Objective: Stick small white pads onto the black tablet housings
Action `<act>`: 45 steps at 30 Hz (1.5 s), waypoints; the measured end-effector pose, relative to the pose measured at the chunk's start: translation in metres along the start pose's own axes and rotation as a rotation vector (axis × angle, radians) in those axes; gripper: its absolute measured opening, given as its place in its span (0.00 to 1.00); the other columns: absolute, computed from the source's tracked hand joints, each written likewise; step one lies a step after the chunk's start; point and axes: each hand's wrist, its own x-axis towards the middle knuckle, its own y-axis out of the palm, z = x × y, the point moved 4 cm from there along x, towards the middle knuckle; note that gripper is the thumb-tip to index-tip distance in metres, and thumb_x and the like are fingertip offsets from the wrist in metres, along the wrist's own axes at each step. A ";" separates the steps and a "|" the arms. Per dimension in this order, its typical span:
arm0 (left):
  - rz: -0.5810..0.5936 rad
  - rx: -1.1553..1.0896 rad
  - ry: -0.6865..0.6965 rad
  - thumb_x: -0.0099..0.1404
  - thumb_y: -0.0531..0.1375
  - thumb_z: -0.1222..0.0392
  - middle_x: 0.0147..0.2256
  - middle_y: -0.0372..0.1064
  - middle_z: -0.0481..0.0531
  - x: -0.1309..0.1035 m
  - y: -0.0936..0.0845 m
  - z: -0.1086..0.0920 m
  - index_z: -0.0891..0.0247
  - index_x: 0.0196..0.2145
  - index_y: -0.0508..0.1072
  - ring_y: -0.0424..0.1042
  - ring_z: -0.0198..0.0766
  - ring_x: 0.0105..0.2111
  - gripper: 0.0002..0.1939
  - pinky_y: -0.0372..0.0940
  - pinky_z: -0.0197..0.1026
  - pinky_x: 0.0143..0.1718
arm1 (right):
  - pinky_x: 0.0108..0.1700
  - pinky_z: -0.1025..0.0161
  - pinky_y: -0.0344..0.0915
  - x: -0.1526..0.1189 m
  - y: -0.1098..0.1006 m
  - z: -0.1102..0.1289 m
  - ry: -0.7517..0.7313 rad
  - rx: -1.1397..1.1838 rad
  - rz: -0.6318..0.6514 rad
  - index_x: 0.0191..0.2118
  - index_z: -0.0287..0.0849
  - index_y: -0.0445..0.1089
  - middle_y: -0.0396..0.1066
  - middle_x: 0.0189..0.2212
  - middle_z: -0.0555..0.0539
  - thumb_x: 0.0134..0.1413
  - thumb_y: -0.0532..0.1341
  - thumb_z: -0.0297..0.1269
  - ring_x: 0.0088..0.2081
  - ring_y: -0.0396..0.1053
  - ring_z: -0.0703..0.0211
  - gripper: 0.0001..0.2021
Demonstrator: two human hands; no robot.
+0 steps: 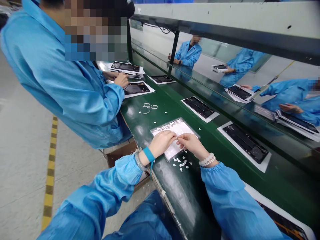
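Above a clear tray with a white sheet (pixel 172 151), my two hands meet, fingertips pinched together around something tiny and pale. My left hand (pixel 162 142) comes in from the left, a blue band on its wrist. My right hand (pixel 191 144), with a pale bead bracelet, closes its thumb and finger on the same spot. What the small piece is cannot be made out. Along the sheet's far edge lies a row of small brownish pieces (pixel 170 125). Several small white round tabs (pixel 184 162) are scattered on the green bench just in front of the sheet.
Black device panels on white sheets (pixel 243 141) lie along the green bench (pixel 167 100), with another panel (pixel 200 107) farther back. Curled white strips (pixel 150 107) rest near the left edge. A co-worker in blue (pixel 65 76) works close on my left; others stand across the line.
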 end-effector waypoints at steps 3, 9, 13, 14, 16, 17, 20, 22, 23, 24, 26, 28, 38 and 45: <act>-0.028 -0.004 -0.042 0.68 0.53 0.62 0.37 0.74 0.52 0.000 0.002 -0.002 0.63 0.37 0.73 0.72 0.39 0.38 0.09 0.64 0.39 0.41 | 0.24 0.71 0.62 -0.001 -0.001 -0.001 -0.023 -0.024 -0.070 0.32 0.38 0.68 0.74 0.29 0.47 0.54 0.55 0.30 0.23 0.68 0.68 0.05; -0.059 -0.008 -0.127 0.66 0.54 0.65 0.30 0.75 0.45 0.004 -0.002 -0.009 0.61 0.35 0.74 0.73 0.33 0.30 0.09 0.63 0.34 0.33 | 0.30 0.67 0.62 -0.009 -0.004 0.005 -0.087 -0.125 -0.196 0.31 0.41 0.68 0.73 0.25 0.51 0.53 0.56 0.32 0.25 0.69 0.65 0.04; -0.060 0.078 -0.157 0.66 0.54 0.62 0.32 0.75 0.48 0.006 0.000 -0.013 0.62 0.35 0.73 0.73 0.37 0.32 0.08 0.62 0.36 0.34 | 0.30 0.66 0.60 -0.016 -0.006 0.009 -0.086 -0.128 -0.227 0.29 0.42 0.67 0.71 0.22 0.52 0.51 0.56 0.33 0.25 0.68 0.63 0.04; -0.061 0.106 -0.165 0.66 0.54 0.62 0.33 0.75 0.50 0.007 0.001 -0.012 0.62 0.35 0.73 0.73 0.38 0.33 0.08 0.62 0.37 0.34 | 0.30 0.66 0.59 -0.017 -0.008 0.008 -0.081 -0.117 -0.233 0.29 0.42 0.67 0.70 0.21 0.53 0.51 0.56 0.33 0.24 0.67 0.63 0.04; -0.060 0.165 -0.173 0.66 0.53 0.64 0.34 0.74 0.54 0.010 0.003 -0.007 0.64 0.35 0.73 0.72 0.42 0.35 0.08 0.62 0.40 0.35 | 0.29 0.66 0.59 -0.023 -0.014 0.005 -0.060 -0.077 -0.234 0.29 0.42 0.66 0.66 0.19 0.54 0.51 0.56 0.34 0.22 0.64 0.64 0.04; -0.058 0.193 -0.168 0.66 0.53 0.65 0.35 0.74 0.56 0.011 0.003 -0.005 0.65 0.36 0.73 0.72 0.44 0.37 0.09 0.62 0.42 0.36 | 0.27 0.66 0.58 -0.026 -0.018 0.003 -0.043 -0.048 -0.225 0.29 0.42 0.65 0.64 0.17 0.55 0.51 0.55 0.35 0.21 0.62 0.64 0.05; -0.051 0.251 -0.096 0.63 0.51 0.72 0.48 0.69 0.62 0.011 0.001 -0.010 0.66 0.43 0.72 0.66 0.50 0.47 0.14 0.60 0.48 0.44 | 0.22 0.67 0.55 -0.042 -0.032 -0.006 0.016 0.057 -0.160 0.28 0.42 0.63 0.58 0.13 0.57 0.51 0.55 0.40 0.17 0.56 0.66 0.08; -0.051 0.259 0.008 0.63 0.51 0.72 0.54 0.64 0.61 0.009 0.000 -0.028 0.64 0.51 0.68 0.62 0.51 0.52 0.19 0.57 0.51 0.48 | 0.21 0.68 0.54 -0.058 -0.042 -0.012 0.044 0.124 -0.115 0.26 0.42 0.61 0.55 0.13 0.57 0.49 0.56 0.43 0.16 0.54 0.68 0.10; -0.051 0.249 0.079 0.65 0.52 0.69 0.54 0.64 0.60 0.006 0.000 -0.041 0.64 0.53 0.66 0.61 0.50 0.52 0.19 0.56 0.51 0.48 | 0.21 0.68 0.53 -0.067 -0.046 -0.015 0.054 0.165 -0.092 0.25 0.42 0.60 0.54 0.14 0.57 0.49 0.57 0.44 0.16 0.53 0.68 0.11; -0.046 0.228 0.161 0.66 0.52 0.65 0.52 0.66 0.59 0.003 0.001 -0.057 0.63 0.53 0.66 0.62 0.49 0.50 0.18 0.56 0.50 0.48 | 0.20 0.68 0.52 -0.076 -0.049 -0.019 0.063 0.208 -0.071 0.24 0.42 0.60 0.54 0.14 0.57 0.48 0.57 0.45 0.16 0.52 0.69 0.12; -0.025 0.166 0.321 0.69 0.51 0.58 0.44 0.71 0.56 -0.004 0.006 -0.090 0.63 0.48 0.69 0.65 0.46 0.45 0.14 0.57 0.48 0.45 | 0.20 0.69 0.50 -0.099 -0.056 -0.027 0.081 0.263 -0.049 0.24 0.42 0.60 0.53 0.14 0.58 0.47 0.58 0.47 0.17 0.51 0.69 0.14; 0.012 0.086 0.423 0.72 0.47 0.56 0.36 0.72 0.53 -0.011 0.013 -0.119 0.63 0.40 0.72 0.66 0.44 0.41 0.15 0.57 0.46 0.42 | 0.21 0.68 0.50 -0.127 -0.063 -0.034 0.069 0.213 -0.095 0.25 0.42 0.62 0.55 0.15 0.57 0.49 0.58 0.47 0.18 0.52 0.69 0.13; 0.422 -0.412 0.565 0.72 0.46 0.55 0.38 0.73 0.50 -0.035 0.075 -0.229 0.60 0.50 0.69 0.70 0.39 0.39 0.16 0.63 0.42 0.42 | 0.32 0.67 0.58 -0.288 -0.131 -0.077 0.119 -0.172 -0.416 0.31 0.42 0.66 0.68 0.27 0.50 0.58 0.53 0.41 0.29 0.63 0.63 0.11; 0.531 -0.263 0.876 0.67 0.57 0.55 0.43 0.69 0.53 -0.072 0.109 -0.227 0.60 0.41 0.70 0.68 0.44 0.43 0.09 0.64 0.45 0.44 | 0.44 0.56 0.59 -0.373 -0.148 -0.163 0.323 -0.486 -0.506 0.26 0.43 0.67 0.69 0.28 0.46 0.55 0.53 0.40 0.39 0.64 0.53 0.11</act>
